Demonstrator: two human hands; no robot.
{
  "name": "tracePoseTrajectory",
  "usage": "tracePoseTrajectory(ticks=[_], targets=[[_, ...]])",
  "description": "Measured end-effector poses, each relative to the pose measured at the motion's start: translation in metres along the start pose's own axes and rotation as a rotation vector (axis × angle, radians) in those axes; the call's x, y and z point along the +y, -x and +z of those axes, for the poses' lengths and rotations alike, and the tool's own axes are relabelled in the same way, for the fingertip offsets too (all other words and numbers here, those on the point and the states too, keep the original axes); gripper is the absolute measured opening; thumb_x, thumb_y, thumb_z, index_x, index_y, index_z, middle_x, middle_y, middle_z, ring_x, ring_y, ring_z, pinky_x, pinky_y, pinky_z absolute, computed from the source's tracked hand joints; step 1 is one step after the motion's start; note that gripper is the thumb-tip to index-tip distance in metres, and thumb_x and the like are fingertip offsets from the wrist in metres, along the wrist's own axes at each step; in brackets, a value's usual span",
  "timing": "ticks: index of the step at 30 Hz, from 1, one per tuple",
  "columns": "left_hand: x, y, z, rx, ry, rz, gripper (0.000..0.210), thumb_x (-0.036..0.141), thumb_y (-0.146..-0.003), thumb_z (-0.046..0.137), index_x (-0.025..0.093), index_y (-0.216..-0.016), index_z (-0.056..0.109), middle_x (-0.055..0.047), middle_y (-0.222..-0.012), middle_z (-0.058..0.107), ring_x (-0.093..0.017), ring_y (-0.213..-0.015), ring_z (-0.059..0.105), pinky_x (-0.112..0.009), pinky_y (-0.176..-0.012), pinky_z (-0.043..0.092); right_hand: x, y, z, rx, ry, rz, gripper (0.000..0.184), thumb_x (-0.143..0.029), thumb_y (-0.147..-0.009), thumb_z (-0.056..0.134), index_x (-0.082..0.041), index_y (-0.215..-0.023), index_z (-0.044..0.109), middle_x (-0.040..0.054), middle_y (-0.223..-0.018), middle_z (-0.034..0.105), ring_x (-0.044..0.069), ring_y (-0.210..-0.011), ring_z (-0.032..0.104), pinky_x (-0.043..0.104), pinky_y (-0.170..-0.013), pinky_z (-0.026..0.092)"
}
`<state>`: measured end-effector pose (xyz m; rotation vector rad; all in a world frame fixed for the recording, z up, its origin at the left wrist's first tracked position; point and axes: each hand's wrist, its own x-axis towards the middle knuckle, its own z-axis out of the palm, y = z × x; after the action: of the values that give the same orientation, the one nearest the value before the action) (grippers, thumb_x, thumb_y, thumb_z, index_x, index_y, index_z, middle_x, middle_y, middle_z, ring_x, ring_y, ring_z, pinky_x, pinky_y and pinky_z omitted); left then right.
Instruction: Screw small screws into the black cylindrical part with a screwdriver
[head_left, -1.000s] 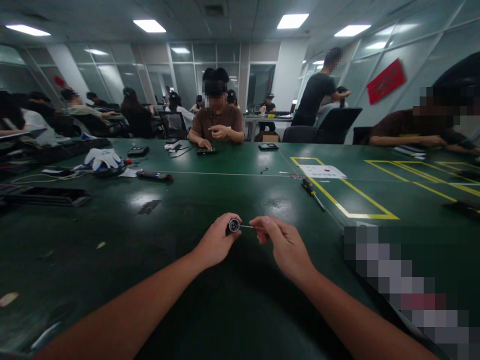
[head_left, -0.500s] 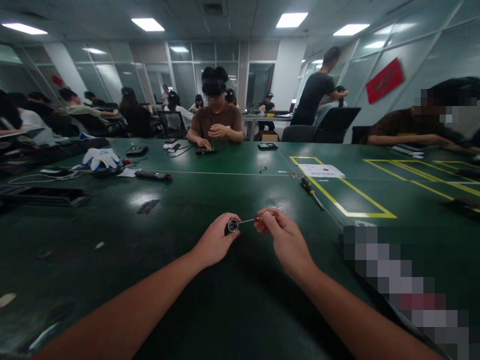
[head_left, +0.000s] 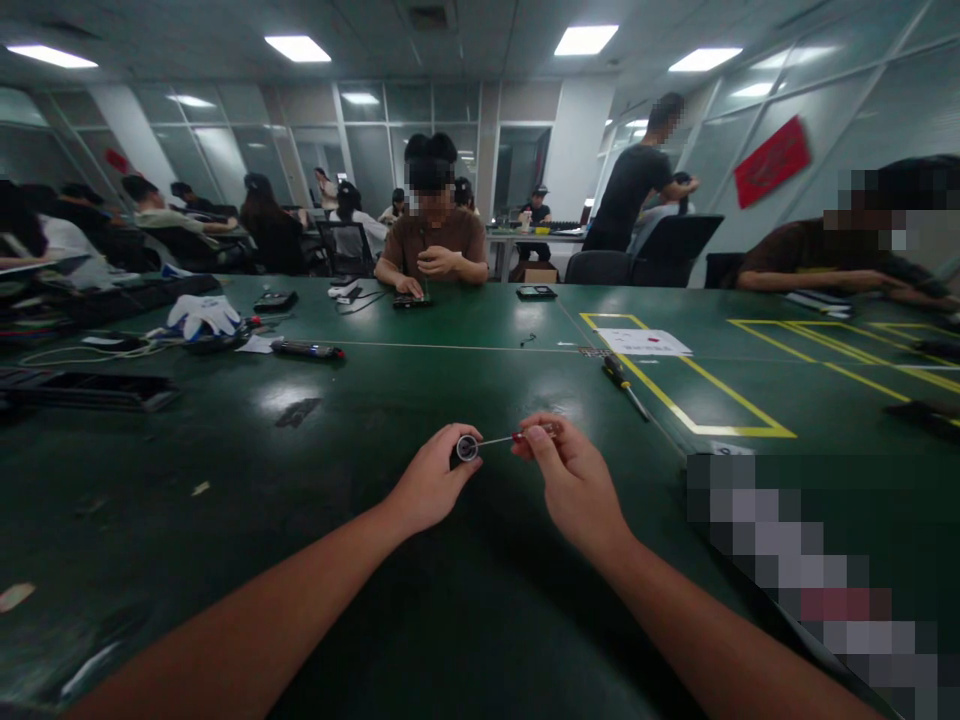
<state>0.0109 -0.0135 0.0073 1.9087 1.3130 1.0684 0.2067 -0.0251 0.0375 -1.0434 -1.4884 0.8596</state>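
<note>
My left hand (head_left: 431,478) is closed around a small dark cylinder (head_left: 466,448) with a pale round rim, its end turned up toward me; most of its body is hidden by the fingers. A thin screwdriver (head_left: 496,440) with a red collar is pinched in my right hand (head_left: 566,465). Its metal shaft points left, and the tip reaches the rim of the cylinder. Whether the tip sits inside or only against the rim, I cannot tell. Both hands are held above the green table (head_left: 360,600).
A yellow-and-black screwdriver (head_left: 626,385) lies beyond my right hand, beside a printed sheet (head_left: 645,342) and yellow tape outlines. At left are white gloves (head_left: 204,318), a dark pen-shaped tool (head_left: 307,350) and a black tray (head_left: 90,388). A person (head_left: 431,235) works opposite.
The hands, cylinder and thin screwdriver keep nearly the same place. My right fingers have shifted very slightly on the handle.
</note>
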Motion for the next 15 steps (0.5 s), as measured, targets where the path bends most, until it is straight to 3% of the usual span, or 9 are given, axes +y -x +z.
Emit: tracePoseTrajectory(ticks=[10, 15], targets=[[-0.0024, -0.0006, 0.0005, 0.026, 0.000, -0.019, 0.023, 0.017, -0.088, 0.062, 0.023, -0.111, 0.063, -0.004, -0.113, 0.067, -0.022, -0.105, 0.062, -0.039, -0.097, 0.048, -0.0049, 0.0046, -0.0047, -0.192, 0.156, -0.090, 0.023, -0.041, -0.102, 0.051, -0.025, -0.112, 0.064, 0.0010, -0.082, 0.072, 0.019, -0.079, 0.068, 0.033, -0.074, 0.048], [-0.0010, -0.0002, 0.0006, 0.026, 0.019, -0.018, 0.023, 0.017, -0.088, 0.062, 0.022, -0.111, 0.062, -0.005, -0.114, 0.067, -0.022, -0.106, 0.062, -0.040, -0.098, 0.048, -0.0069, 0.0065, -0.0031, -0.163, 0.195, -0.081, 0.023, -0.042, -0.102, 0.050, -0.025, -0.112, 0.063, 0.0018, -0.084, 0.073, 0.021, -0.078, 0.069, 0.034, -0.072, 0.048]])
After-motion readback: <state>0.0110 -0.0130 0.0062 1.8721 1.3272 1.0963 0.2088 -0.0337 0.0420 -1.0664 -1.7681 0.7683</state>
